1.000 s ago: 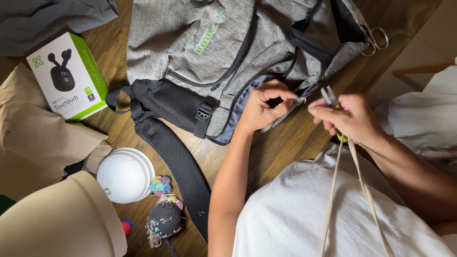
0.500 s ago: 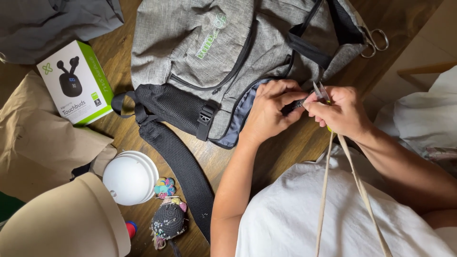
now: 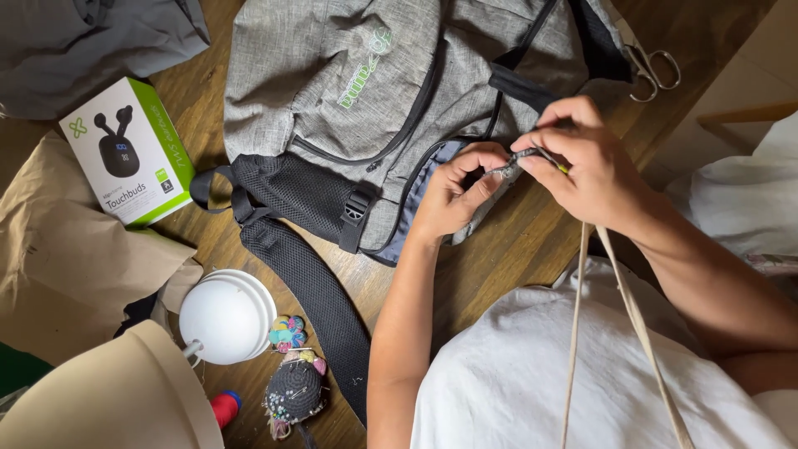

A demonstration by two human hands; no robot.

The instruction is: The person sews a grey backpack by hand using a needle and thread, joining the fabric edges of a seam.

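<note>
Forearms reach up from the lower edge and meet over the grey backpack, which spreads above and to the left of both hands on the wooden table. Left hand curls shut, thumb and fingers pinching the bag's grey fabric edge beside its open zip. Right hand closes over the same edge from the right, fingertips touching the left thumb. Two beige cords hang down from under the right hand. Whether it grips a needle I cannot tell.
</note>
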